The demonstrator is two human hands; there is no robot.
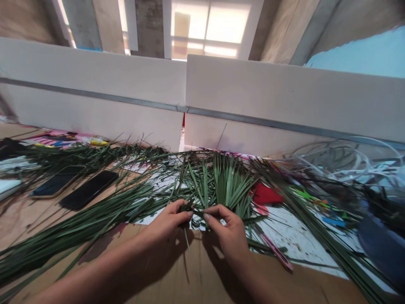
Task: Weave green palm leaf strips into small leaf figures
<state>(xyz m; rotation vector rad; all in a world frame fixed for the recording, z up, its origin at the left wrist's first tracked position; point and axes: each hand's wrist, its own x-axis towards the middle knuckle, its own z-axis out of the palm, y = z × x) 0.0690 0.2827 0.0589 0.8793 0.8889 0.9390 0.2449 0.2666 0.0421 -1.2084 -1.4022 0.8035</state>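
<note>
Cardboard sheet (202, 278) at the near edge lies under your forearms. Just beyond it your left hand (169, 221) and right hand (229, 232) meet at scene centre. Each closes thumb and forefinger in a pinch on the near end of the palm-leaf fan (226, 181), with the fingertips almost touching.

The fan lies flat on the table. Its stem end is at the pinch and its leaflets spread away towards the far side, so the long axis runs near to far. The leaflets are too many to count.

One long bundle of loose leaves (79, 228) runs from the fan to the near left. A second bundle (316, 228) runs to the near right.

A red piece (265, 195) lies just right of the fan, and a pink strip (276, 251) lies nearer. Two dark phones (57, 182) (89, 189) lie side by side at the left. White strips (354, 160) coil at the far right.

A dark blue object (382, 245) at the right edge is blurred; you cannot tell whether it is a container. Two white panels (95, 84) (284, 97) stand along the far side.
</note>
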